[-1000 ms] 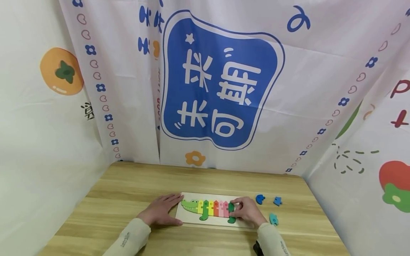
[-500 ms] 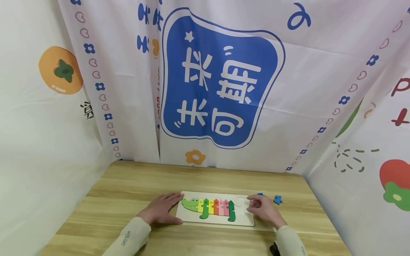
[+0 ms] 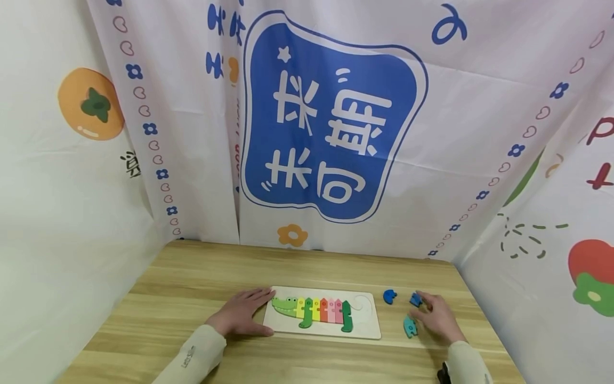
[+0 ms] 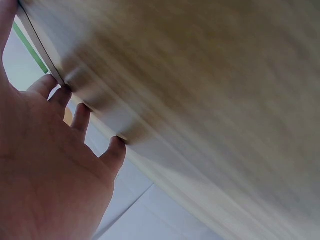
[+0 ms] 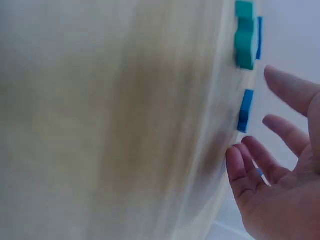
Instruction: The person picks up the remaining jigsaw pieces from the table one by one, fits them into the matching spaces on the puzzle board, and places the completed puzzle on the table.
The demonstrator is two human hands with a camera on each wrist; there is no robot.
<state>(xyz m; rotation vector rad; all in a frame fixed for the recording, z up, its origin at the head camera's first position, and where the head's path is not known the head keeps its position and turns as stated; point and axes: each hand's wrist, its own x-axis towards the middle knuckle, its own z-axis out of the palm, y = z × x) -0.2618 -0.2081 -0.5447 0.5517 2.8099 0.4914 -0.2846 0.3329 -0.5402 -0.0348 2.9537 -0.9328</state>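
Note:
A pale puzzle board [image 3: 365, 329] lies on the wooden table [image 3: 192, 288] with a crocodile of coloured pieces [image 3: 314, 310] set in it; its tail slot at the right is bare. My left hand [image 3: 242, 314] lies flat beside the board's left edge, fingers spread [image 4: 80, 120]. My right hand [image 3: 434, 317] hovers with relaxed fingers [image 5: 250, 167] among loose pieces right of the board: a blue piece [image 3: 415, 300] [image 5: 244, 110] at its fingertips, a teal piece [image 3: 409, 327] [image 5: 244, 35] by its thumb, and a rounded blue piece [image 3: 389, 296] further left. It holds nothing.
Printed white curtains [image 3: 331, 122] close in the table at the back and both sides. The table's right edge [image 3: 484, 320] runs close to my right hand. Bare wood stretches left of and behind the board.
My right hand left the dark green piece set in the board and moved right to the loose blue and teal pieces. My left hand stayed put.

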